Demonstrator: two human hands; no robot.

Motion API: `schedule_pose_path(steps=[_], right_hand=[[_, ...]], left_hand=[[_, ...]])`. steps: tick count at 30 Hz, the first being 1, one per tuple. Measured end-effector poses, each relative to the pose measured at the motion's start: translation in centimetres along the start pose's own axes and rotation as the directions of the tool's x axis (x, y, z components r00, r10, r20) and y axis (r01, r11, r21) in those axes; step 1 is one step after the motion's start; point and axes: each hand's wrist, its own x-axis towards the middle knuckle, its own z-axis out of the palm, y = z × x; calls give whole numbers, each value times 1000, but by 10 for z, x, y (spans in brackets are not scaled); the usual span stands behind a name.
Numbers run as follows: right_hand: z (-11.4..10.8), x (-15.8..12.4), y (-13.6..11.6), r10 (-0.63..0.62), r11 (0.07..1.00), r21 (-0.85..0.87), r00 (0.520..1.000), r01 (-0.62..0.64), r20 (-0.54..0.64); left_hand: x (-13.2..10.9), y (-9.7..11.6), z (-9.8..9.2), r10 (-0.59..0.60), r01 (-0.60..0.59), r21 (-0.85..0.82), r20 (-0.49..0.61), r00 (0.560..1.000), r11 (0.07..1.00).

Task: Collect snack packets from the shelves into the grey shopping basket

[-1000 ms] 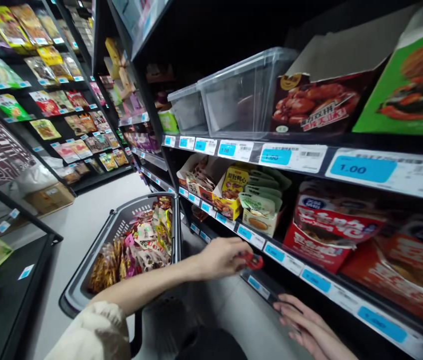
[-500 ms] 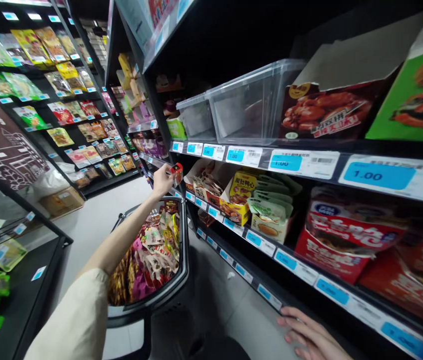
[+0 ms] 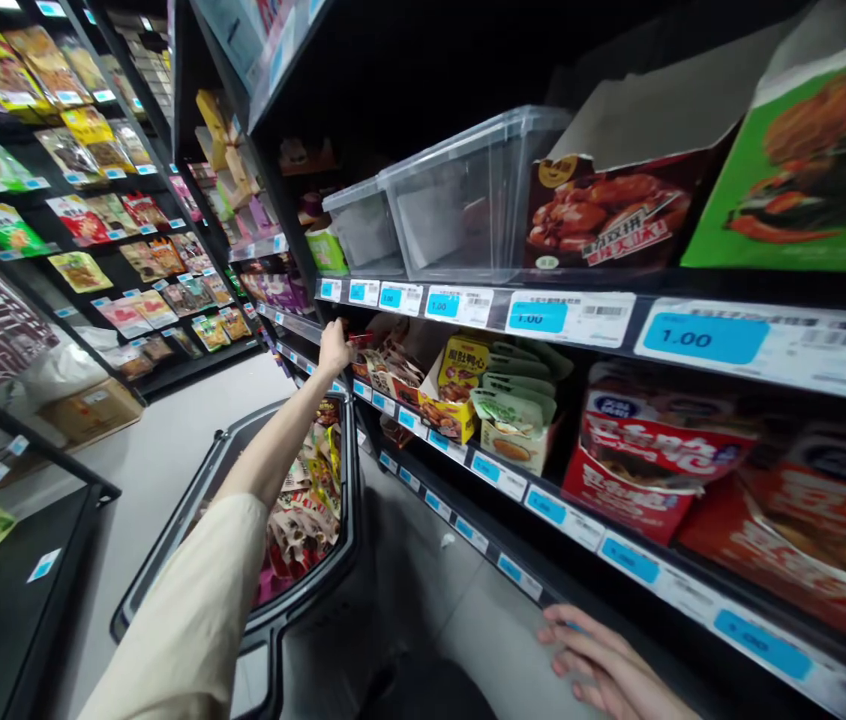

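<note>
My left hand [image 3: 334,347] reaches out across the basket to the far end of the lower shelf. Its fingers are closed on a small red packet [image 3: 360,341], mostly hidden at the shelf opening. Beside it stands an open box of brown snack packets [image 3: 391,362]. Below my left arm is a black basket [image 3: 350,500] filled with snack packets [image 3: 310,515], partly covered by the sleeve. My right hand [image 3: 603,660] is low at the right near the bottom shelf's edge, fingers outstretched and holding nothing.
A yellow snack box [image 3: 447,412], green packets [image 3: 517,400] and red snack bags [image 3: 633,470] line the lower shelf. Above are clear plastic bins [image 3: 460,200] and a dark red box [image 3: 610,215]. Hanging packets fill the left rack [image 3: 85,140]. A cardboard box [image 3: 97,410] is on the floor.
My left hand has carried the red packet rightward, from over the basket to the lower shelf's opening. The view has shifted slightly; my right hand stays low near the shelf.
</note>
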Motion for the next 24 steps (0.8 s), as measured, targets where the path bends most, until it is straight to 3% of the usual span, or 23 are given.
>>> schedule_pose_path(steps=[3, 8, 12, 16, 20, 24], right_hand=[[-6, 9, 4, 8, 1000, 16, 999, -9, 42], [-19, 31, 16, 53, 998, 30, 995, -56, 85], [-21, 36, 16, 68, 998, 9, 995, -69, 78], [-14, 31, 10, 88, 996, -11, 996, -88, 9], [-11, 27, 8, 112, 993, -21, 993, -113, -47], [-11, 24, 8, 111, 993, -41, 993, -112, -33]], left_hand=[[-2, -9, -9, 101, -102, 92, 9, 995, 991], [-17, -34, -34, 61, -96, 192, 184, 981, 977], [-39, -64, -61, -85, 3, 322, 242, 967, 947], [-65, -98, -80, -280, 94, 441, 380, 882, 893], [-97, -122, -73, -341, 97, 454, 494, 800, 886], [-130, -133, -40, -346, 96, 422, 570, 745, 902]])
